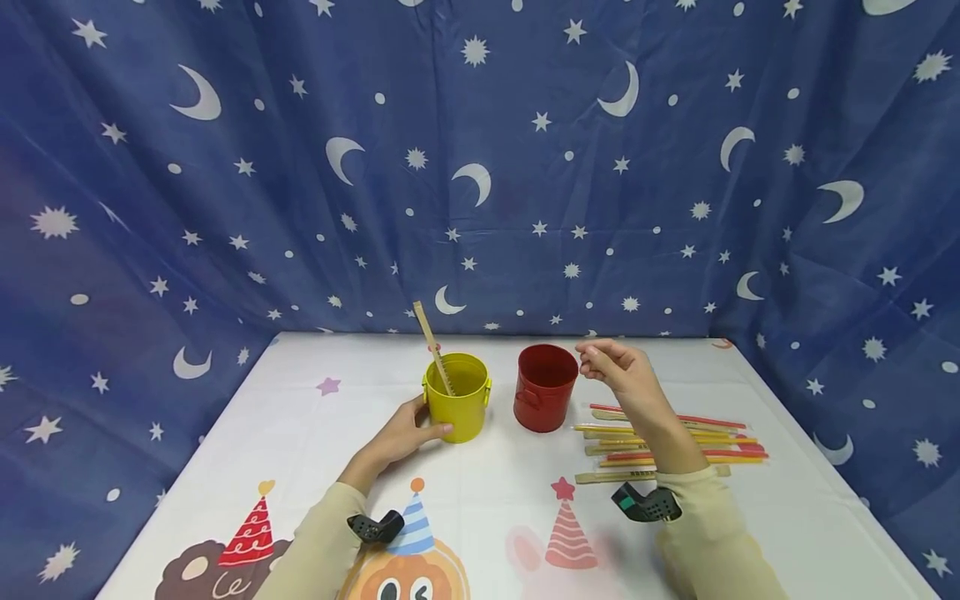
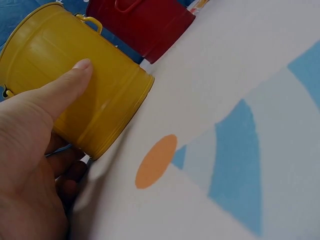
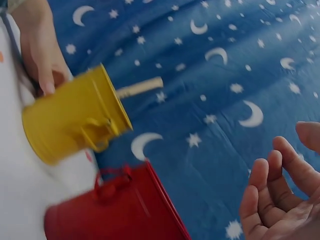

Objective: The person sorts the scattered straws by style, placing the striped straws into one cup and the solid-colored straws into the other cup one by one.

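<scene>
My left hand (image 1: 402, 433) holds the yellow bucket (image 1: 459, 417) low on its left side. In the left wrist view the thumb (image 2: 75, 80) lies along the bucket's wall, while the other fingers pass behind it, partly hidden. A flat wooden stick (image 1: 427, 329) with dark markings leans inside the yellow bucket, its upper end above the rim. To the right stands a red bucket (image 1: 542, 408). Beside its rim, my right hand (image 1: 618, 367) is raised, fingers loosely bent. The right wrist view shows thumb and fingertips apart, nothing between them.
Several red, yellow and wooden sticks (image 1: 675, 442) lie on the table's right side, partly beneath my right forearm. A white cloth (image 1: 300, 417) with party-hat prints covers the table. A blue star-and-moon curtain (image 1: 480, 167) hangs behind it.
</scene>
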Demonstrator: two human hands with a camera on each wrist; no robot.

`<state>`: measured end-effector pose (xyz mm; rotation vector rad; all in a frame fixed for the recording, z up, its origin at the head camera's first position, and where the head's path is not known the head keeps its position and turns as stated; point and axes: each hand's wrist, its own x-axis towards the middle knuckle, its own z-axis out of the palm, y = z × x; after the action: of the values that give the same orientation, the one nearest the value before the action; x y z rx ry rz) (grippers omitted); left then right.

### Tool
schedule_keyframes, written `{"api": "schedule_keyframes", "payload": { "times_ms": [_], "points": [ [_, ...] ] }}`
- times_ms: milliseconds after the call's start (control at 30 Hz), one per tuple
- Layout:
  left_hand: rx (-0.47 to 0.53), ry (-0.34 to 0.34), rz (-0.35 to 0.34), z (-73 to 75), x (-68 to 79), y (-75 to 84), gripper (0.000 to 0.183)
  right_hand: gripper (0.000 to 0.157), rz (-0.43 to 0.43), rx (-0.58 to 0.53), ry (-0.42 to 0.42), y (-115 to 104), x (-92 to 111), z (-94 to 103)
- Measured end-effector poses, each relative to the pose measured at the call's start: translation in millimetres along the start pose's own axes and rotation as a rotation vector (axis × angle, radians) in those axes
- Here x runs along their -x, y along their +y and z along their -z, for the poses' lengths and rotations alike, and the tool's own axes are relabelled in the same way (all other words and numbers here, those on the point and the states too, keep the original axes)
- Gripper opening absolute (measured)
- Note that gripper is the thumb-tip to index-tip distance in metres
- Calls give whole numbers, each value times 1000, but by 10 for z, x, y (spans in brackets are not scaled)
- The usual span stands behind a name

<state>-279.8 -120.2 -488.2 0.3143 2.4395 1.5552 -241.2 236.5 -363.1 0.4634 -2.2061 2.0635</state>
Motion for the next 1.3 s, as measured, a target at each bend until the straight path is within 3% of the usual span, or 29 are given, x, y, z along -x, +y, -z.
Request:
{"api": "schedule_keyframes", "payload": {
  "times_ms": [200,433,600,767,967,1300],
  "points": [
    [16,-4,-5,-11,-2,-12,95,16,13,19,46,75,17,271],
    [13,-10,-17,26,7,-18,95,19,-15,42,57,169,-14,421],
    [0,-10,-18,19,-9,-28,95,30,-25,189,46,271,-21,595],
    [4,-5,-15,13,-10,-9,94,47,-116,380,-13,398,-30,810],
    [7,-14,-4,5,3,-3,94,44,-195,520,-101,537,21,989],
    [9,-8,3,5,-13,-11,95,39,-288,590,-171,734,33,1116]
  ]
}}
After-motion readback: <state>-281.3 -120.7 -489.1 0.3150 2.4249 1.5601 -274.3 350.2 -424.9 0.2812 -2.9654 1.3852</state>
